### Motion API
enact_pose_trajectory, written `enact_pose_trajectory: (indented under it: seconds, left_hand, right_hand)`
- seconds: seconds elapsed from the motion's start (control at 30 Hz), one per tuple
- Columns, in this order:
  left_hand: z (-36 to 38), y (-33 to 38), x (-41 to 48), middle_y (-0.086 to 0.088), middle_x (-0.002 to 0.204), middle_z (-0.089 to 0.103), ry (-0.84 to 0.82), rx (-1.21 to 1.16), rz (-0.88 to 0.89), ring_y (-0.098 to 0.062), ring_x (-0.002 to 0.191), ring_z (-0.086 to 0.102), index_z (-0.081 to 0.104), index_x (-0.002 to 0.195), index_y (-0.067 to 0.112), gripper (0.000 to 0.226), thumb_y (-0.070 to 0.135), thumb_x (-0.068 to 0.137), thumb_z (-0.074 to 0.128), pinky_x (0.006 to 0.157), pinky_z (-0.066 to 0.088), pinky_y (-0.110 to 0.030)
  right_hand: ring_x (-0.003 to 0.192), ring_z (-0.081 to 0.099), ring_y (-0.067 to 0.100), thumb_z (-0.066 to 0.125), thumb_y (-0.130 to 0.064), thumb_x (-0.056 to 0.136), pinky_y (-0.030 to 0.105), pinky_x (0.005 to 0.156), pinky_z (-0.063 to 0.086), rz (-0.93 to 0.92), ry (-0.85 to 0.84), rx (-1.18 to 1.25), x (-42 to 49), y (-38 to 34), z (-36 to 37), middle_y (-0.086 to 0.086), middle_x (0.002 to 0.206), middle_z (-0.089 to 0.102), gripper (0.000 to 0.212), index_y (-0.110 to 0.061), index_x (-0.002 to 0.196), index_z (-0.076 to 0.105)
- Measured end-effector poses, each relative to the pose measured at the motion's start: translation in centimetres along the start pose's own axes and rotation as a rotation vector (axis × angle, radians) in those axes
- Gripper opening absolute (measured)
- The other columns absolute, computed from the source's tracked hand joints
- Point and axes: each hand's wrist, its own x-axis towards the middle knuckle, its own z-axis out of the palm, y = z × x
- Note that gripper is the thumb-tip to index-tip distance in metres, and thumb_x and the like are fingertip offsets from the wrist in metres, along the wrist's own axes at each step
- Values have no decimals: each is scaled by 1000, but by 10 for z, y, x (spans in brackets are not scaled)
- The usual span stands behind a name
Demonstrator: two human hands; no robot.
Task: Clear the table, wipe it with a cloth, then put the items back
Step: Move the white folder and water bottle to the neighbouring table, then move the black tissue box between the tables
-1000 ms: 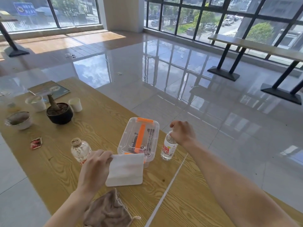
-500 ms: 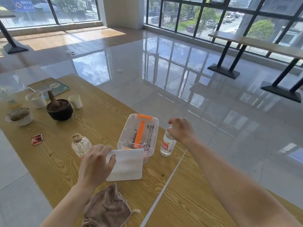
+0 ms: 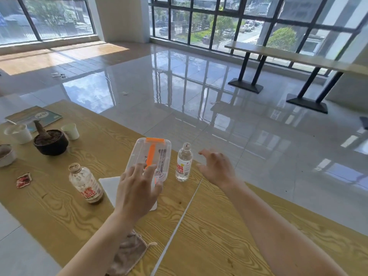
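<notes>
View from a head camera looking down at a long wooden table (image 3: 59,212) in a bright room with a glossy tiled floor and tall windows. The person's left hand (image 3: 137,188) is reaching forward with its fingers straight and slightly spread, holding nothing, above the near end of a clear plastic box (image 3: 159,145) with an orange handle; whether the fingertips are touching the lid cannot be told. The right hand (image 3: 216,168) is hovering wide open, fingers splayed and lightly bent, gripping nothing, just to the right of a small water bottle (image 3: 183,164) that is standing upright beside the box. A white sheet (image 3: 108,188) is lying flat on the table, partly hidden under the left hand and touching the near edge of the box. A second bottle (image 3: 85,184) with a red label is standing just left of the sheet. A brownish cloth (image 3: 131,253) is lying crumpled at the near edge of the table, partly under the left forearm. Farther left, a black pot (image 3: 50,141) holding a stump is sitting between two paper cups (image 3: 70,131), with a booklet (image 3: 33,116) behind them, a bowl (image 3: 6,156) at the frame's left edge and a red packet (image 3: 23,180) lying nearer. Another table (image 3: 288,54) is standing well apart by the windows
</notes>
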Motion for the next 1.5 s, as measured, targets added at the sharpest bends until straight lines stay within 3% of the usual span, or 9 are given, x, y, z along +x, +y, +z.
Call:
enact_pose_trajectory:
  seconds: [0.17, 0.57, 0.93, 1.23, 1.5]
  left_hand:
    - [18, 59, -9, -9, 123, 61, -86, -46, 104, -34, 114, 57, 57, 128, 17, 51, 39, 83, 70, 89, 49, -49]
    - [63, 219, -58, -9, 147, 49, -243, -138, 426, -30, 144, 36, 44, 145, 19, 62, 47, 90, 57, 113, 33, -50]
    - [96, 339, -139, -7, 161, 28, -501, -247, 690, -25, 151, 18, 26, 155, 24, 68, 51, 96, 47, 122, 20, -45]
    - [121, 421, -205, -1, 155, 35, -773, -359, 788, -20, 141, 34, 26, 154, 26, 66, 50, 97, 48, 111, 34, -37]
    - [144, 495, -241, 3, 152, 37, -960, -490, 721, -18, 138, 40, 26, 154, 28, 66, 45, 96, 54, 106, 41, -34]
  right_hand:
    - [117, 60, 27, 66, -38, 91, 39, 93, 50, 80, 20, -16, -67, 32, -25, 4, 129, 64, 49, -20, 136, 57]
    - [127, 52, 21, 66, -39, 90, 36, 100, 47, 424, 87, -44, -246, 136, -60, -1, 136, 60, 52, -24, 138, 55]
    - [135, 44, 20, 60, -43, 96, 35, 104, 43, 847, 128, 2, -411, 204, -87, -2, 144, 53, 53, -27, 145, 47]
    - [137, 40, 22, 62, -43, 94, 37, 107, 42, 1185, 218, 38, -511, 241, -87, -3, 148, 47, 61, -26, 149, 40]
    - [140, 38, 22, 62, -58, 89, 40, 110, 41, 1371, 206, 298, -558, 251, -55, 2, 154, 39, 85, -20, 155, 24]
